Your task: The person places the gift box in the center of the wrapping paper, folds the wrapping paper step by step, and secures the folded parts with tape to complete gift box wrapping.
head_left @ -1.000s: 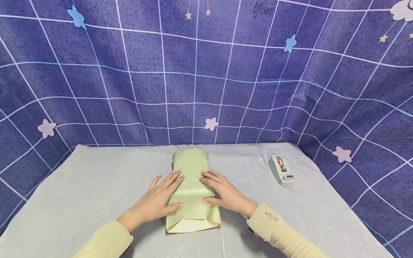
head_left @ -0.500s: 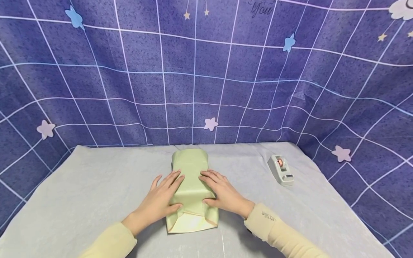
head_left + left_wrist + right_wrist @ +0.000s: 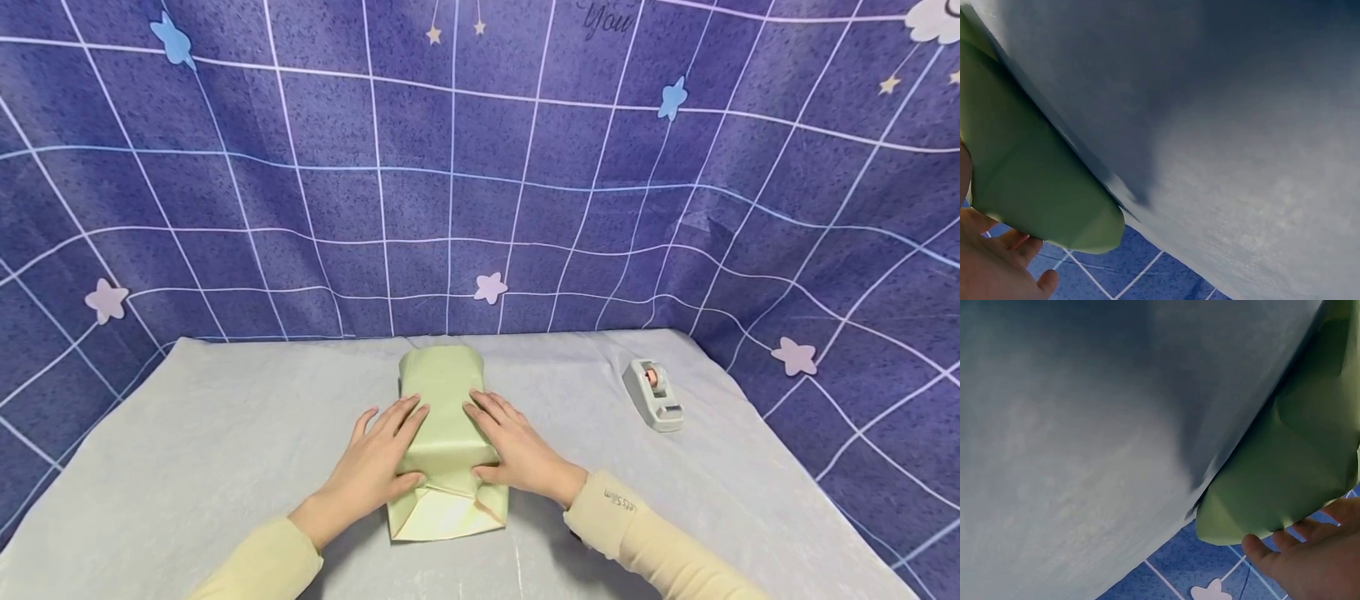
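A package wrapped in light green paper [image 3: 444, 375] lies lengthwise on the table. At its near end, paper is folded inward, and a flat pointed flap [image 3: 447, 515] spreads toward me on the tabletop. My left hand [image 3: 366, 471] rests along the left upper edge, fingers extended on top and thumb at the near end. On the right edge, my right hand [image 3: 521, 450] mirrors it, its thumb against the near-end paper. Both wrist views show the package's green sides [image 3: 1041, 162] with fingertips along the upper edge. The contents are hidden by the wrapping.
A pale grey tape dispenser [image 3: 654, 396] with an orange-pink core stands at the right of the table. Light grey cloth [image 3: 247, 417] covers the tabletop. Behind and at both sides hangs a blue-purple curtain [image 3: 420, 208] with a grid and stars.
The paper at the near end has been pushed inward under the thumbs, and more of the pale flap shows. The right hand's fingers have shifted slightly; the left hand stays nearly in place.
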### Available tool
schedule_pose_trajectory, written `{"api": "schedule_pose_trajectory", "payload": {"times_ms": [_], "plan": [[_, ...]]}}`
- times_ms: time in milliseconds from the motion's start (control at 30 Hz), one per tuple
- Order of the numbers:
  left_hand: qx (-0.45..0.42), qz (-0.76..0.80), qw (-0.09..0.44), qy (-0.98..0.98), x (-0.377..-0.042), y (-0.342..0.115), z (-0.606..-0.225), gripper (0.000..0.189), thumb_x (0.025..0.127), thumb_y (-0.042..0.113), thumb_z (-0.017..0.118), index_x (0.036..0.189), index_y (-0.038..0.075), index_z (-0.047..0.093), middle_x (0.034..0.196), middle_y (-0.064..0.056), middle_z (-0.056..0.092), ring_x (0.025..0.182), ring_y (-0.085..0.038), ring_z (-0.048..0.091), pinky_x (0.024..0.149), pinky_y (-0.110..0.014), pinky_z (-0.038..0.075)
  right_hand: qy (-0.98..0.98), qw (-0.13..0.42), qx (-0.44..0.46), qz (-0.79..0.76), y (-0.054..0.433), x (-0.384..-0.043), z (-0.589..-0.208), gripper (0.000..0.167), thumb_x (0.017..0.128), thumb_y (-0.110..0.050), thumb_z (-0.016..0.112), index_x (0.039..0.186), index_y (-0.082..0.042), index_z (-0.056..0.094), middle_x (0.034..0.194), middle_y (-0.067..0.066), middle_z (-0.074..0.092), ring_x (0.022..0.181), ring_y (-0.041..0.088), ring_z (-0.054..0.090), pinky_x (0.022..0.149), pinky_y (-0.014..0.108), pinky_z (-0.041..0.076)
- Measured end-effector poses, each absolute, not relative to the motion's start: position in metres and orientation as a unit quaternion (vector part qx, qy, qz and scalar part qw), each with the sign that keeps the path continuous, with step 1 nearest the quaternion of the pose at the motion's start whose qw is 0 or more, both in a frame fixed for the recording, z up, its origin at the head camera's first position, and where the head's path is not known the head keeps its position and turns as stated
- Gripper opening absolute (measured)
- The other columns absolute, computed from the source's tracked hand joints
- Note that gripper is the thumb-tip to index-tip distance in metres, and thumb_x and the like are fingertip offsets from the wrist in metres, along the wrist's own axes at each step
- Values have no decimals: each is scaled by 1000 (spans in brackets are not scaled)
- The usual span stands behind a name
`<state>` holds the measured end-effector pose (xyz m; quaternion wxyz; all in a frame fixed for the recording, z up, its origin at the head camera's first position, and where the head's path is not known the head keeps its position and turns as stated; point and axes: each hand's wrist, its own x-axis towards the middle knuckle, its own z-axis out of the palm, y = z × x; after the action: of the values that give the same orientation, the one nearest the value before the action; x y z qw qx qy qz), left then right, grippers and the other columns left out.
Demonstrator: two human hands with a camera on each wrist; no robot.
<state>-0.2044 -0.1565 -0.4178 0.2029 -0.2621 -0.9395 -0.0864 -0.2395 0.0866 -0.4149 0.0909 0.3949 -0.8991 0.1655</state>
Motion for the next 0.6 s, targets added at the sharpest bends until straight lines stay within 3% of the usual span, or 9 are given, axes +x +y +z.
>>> {"api": "schedule_pose_trajectory", "payload": {"times_ms": [400, 600], "plan": [[-252, -77, 211, -941, -205, -154, -419, 97, 57, 41, 83, 137, 10, 40, 142, -12, 38, 129, -26, 38, 101, -54, 28, -916, 73, 374, 129, 81, -235, -414, 93, 70, -29, 78, 143, -9, 23, 152, 11, 17, 138, 31, 19, 107, 49, 28], [-243, -74, 213, -943, -205, -151, -419, 95, 56, 37, 84, 136, 10, 40, 141, -12, 38, 129, -27, 38, 100, -55, 29, -913, 71, 378, 133, 83, -235, -414, 94, 71, -33, 78, 143, -9, 22, 152, 11, 16, 138, 31, 18, 108, 49, 27]]}}
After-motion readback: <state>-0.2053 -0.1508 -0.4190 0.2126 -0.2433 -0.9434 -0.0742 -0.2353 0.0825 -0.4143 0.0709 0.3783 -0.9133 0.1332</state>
